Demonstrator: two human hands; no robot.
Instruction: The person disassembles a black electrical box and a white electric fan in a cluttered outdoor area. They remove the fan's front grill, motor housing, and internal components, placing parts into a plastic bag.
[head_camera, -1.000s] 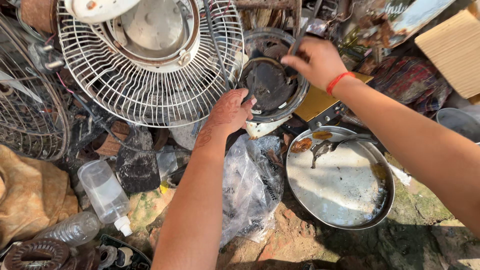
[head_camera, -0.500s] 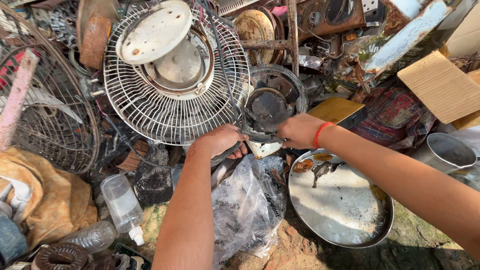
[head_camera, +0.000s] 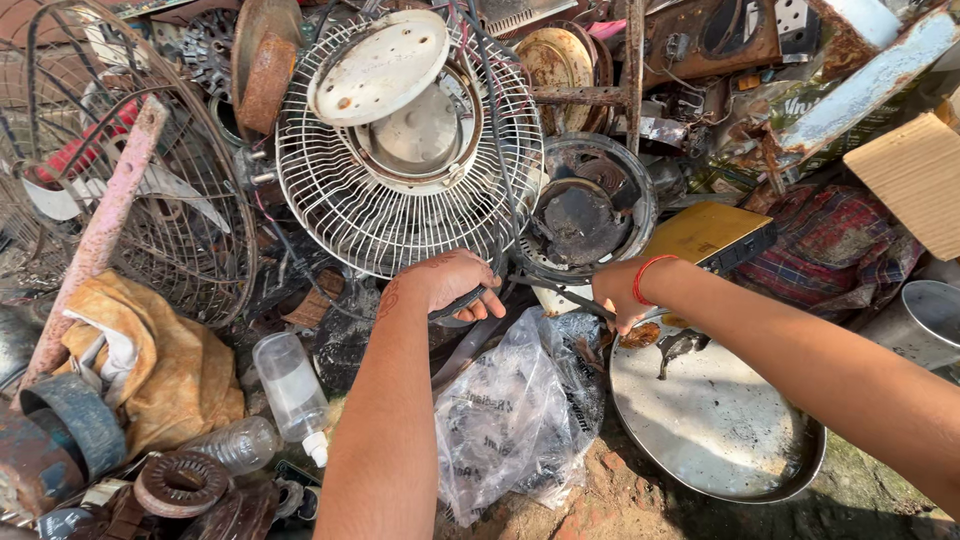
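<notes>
My left hand is curled around a dark cable at the lower rim of a white wire fan guard. To its right, my right hand, with a red thread at the wrist, pinches a thin dark rod that runs left towards my left hand. Just behind the two hands sits a blackened round metal housing. Below them a crumpled clear plastic bag lies on the ground. A round steel tray lies under my right forearm.
A rusty wire fan cage and a pinkish bar stand at the left, above a yellow cloth. A clear plastic bottle lies near my left arm. At the right are a yellow flat box, plaid cloth, cardboard and a steel pot.
My right hand came down from the blackened housing and now holds the thin rod near the tray. My left hand closed on the cable below the fan guard.
</notes>
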